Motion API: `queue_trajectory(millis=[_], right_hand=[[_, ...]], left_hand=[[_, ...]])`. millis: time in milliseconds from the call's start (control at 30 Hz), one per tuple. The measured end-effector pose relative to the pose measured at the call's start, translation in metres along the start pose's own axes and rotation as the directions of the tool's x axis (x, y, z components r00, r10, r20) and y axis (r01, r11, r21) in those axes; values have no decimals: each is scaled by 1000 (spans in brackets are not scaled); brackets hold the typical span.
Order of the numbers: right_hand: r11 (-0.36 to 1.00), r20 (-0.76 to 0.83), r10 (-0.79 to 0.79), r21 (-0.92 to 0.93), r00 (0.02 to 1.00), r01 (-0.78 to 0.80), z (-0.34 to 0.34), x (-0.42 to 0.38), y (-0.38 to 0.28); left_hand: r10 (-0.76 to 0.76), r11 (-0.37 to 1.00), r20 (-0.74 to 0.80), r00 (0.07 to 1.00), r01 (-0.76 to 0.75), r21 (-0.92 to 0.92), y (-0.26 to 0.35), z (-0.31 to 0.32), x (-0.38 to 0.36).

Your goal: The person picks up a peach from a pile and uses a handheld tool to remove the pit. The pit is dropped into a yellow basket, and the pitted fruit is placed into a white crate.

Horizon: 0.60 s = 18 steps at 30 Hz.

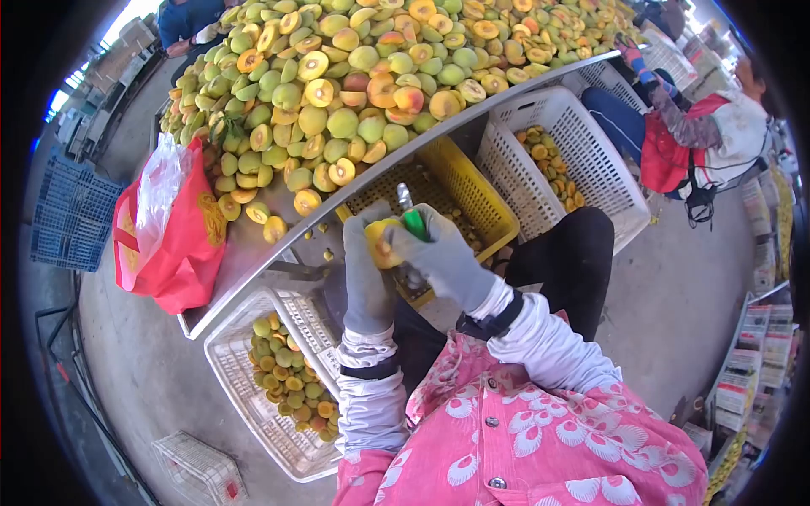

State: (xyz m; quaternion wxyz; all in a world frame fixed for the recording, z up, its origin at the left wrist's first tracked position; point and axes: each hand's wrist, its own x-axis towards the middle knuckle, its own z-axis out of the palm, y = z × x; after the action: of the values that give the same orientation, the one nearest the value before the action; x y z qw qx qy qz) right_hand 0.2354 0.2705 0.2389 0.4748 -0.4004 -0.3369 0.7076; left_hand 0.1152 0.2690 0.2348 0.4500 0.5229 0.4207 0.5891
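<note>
Both my hands wear grey gloves and meet over the yellow crate (477,187). A yellow fruit piece (384,244) is held in my left hand (369,274), its fingers wrapped round it. My right hand (447,257) is closed on a green-handled tool (415,223), whose metal end points up, and its fingers touch the fruit. Just beyond my hands, a large heap of green and yellow fruit (342,123), many of them halved, covers the metal table (278,244).
A white crate of fruit (240,371) stands lower left, another white crate (612,152) at the right. A red bag (181,244) sits on the table's left end. Blue crates (72,211) are far left. A person (709,135) sits at the right; another person's sleeve (181,18) shows top left.
</note>
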Motion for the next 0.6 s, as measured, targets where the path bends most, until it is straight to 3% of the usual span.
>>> queue_trajectory(millis=[33,67,167,200,233,267,300,333,433,467,500,533,600], right_hand=[[1000,-2,0,-2,1000,0,-8,-2,-3],[998,6,45,32,999,-45,-14,-4,-5],[999,-19,46,27,999,-45,-16,-10,-9],[977,-84,-32,-212,996,14,-14,-15,-13],[897,-129,-125,-439,984,56,-13,-18,-15],[896,-127,-127,-439,984,59,-17,-22,-14],[674,-28,-272,-719,962,169,-24,-26,-12],[359,111,-369,-899,923,252,-26,-29,-13],[320,151,-315,-913,937,254,-25,-37,-19],[322,145,-314,-913,938,249,-24,-40,-21],[299,132,-284,-929,950,219,-22,-41,-22],[275,119,-253,-943,960,190,-20,-41,-22],[308,99,-272,-934,957,184,-17,-42,-19]], left_hand=[[-446,792,-9,895,390,-470,17,11,-3],[-456,802,79,886,448,-394,19,10,-4],[-383,835,40,923,365,-413,-1,13,-4],[-474,741,57,879,433,-513,-3,14,-10],[-471,743,54,880,429,-514,-3,19,-12],[-185,982,-90,979,180,-57,-3,23,-13],[148,896,-74,986,-103,432,-3,25,-13],[147,896,-76,986,-101,432,-3,26,-14],[95,918,-100,990,-49,394,-3,27,-17],[-38,995,-124,992,48,84,-3,26,-15],[-171,962,-107,979,142,-234,-3,26,-13],[-173,962,-105,979,145,-233,1,30,-11],[-249,870,-191,950,132,-476,15,40,-8]])
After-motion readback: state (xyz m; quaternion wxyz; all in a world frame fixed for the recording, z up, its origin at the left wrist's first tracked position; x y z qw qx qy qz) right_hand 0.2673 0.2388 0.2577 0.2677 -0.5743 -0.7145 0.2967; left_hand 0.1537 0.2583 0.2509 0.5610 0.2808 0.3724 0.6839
